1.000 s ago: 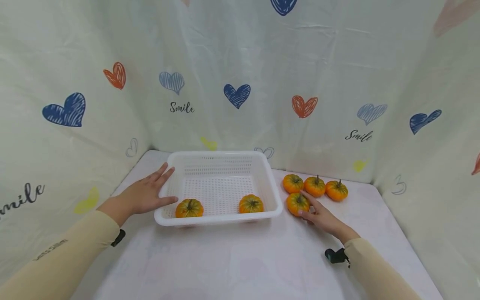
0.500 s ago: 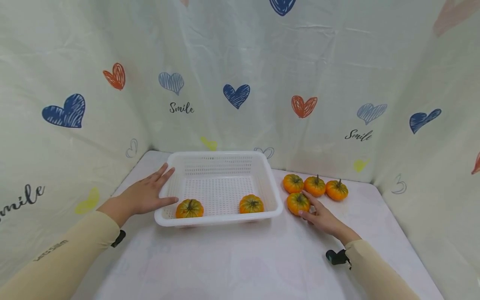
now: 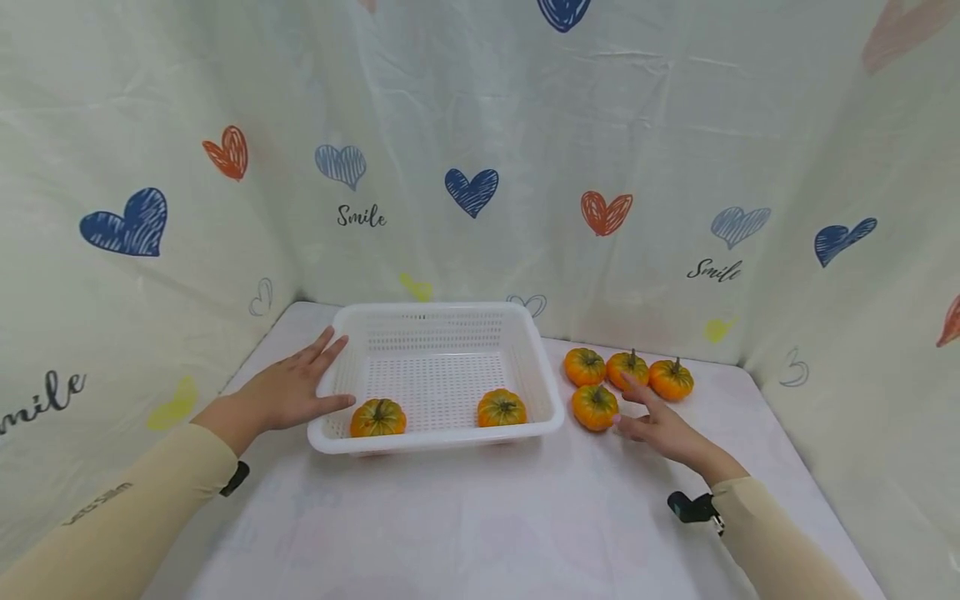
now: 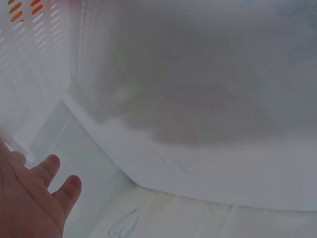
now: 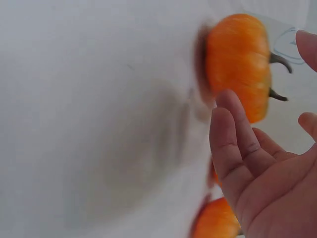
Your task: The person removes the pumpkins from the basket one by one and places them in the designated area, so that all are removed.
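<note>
My left hand [image 3: 288, 390] lies at the left side of a white plastic basket [image 3: 438, 440], fingers spread straight, thumb over the rim. Two small orange pumpkins sit inside, one at the front left [image 3: 378, 417], another at the front right [image 3: 502, 408]. To the basket's right, my right hand [image 3: 663, 425] hovers beside the front pumpkin [image 3: 595, 407] of a small group, its fingers extended around nothing. Behind that one are a left pumpkin [image 3: 584, 367], a middle pumpkin [image 3: 624, 368] and a right pumpkin [image 3: 671, 380]. The right wrist view shows a gap between thumb and fingers [image 5: 225, 139].
A white cloth covers the table [image 3: 450, 525]. Curtains [image 3: 525, 108] printed with hearts rise behind it and on both sides. The basket stands near the table's back edge, its perforated wall [image 4: 39, 64] showing in the left wrist view.
My right hand has let go of the front pumpkin and drawn back to the right, fingers opening. That pumpkin stays in place. My left hand has not moved.
</note>
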{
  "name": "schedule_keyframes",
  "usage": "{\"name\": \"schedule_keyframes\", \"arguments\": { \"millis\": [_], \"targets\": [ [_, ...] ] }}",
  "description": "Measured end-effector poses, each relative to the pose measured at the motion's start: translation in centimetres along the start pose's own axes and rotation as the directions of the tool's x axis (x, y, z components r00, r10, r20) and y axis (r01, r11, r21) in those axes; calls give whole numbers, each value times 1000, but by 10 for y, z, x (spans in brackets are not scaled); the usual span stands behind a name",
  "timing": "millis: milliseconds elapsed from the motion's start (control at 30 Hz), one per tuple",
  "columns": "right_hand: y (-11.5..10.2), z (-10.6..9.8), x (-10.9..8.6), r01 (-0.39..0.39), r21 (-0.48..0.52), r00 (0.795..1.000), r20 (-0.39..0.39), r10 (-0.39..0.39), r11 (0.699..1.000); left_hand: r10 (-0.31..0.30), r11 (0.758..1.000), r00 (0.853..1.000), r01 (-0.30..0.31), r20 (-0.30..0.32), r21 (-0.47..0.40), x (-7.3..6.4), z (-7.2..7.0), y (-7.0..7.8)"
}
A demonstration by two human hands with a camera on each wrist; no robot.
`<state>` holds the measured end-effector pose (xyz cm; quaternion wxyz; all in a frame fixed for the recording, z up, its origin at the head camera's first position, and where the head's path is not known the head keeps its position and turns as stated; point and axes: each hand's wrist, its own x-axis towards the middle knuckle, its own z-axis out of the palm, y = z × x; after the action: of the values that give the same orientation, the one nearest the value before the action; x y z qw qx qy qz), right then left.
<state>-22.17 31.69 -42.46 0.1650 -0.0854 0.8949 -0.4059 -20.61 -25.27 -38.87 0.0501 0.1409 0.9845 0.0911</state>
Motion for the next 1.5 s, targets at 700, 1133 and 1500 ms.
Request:
{"name": "schedule_keyframes", "arguments": {
  "millis": [700,1133,1500],
  "targets": [
    [-186,-3,58,281,-207,952,186,-244,937,19,1000,1000,-19,-15,-1,-3,-2,2],
    [-237,69,100,370,-108,870,387,-304,923,15,1000,1000,-15,-22,-13,-3,0,1],
    [-238,102,132,355,-13,838,447,-312,935,5,1000,1000,-5,-22,-19,-1,2,0]
  ]
}}
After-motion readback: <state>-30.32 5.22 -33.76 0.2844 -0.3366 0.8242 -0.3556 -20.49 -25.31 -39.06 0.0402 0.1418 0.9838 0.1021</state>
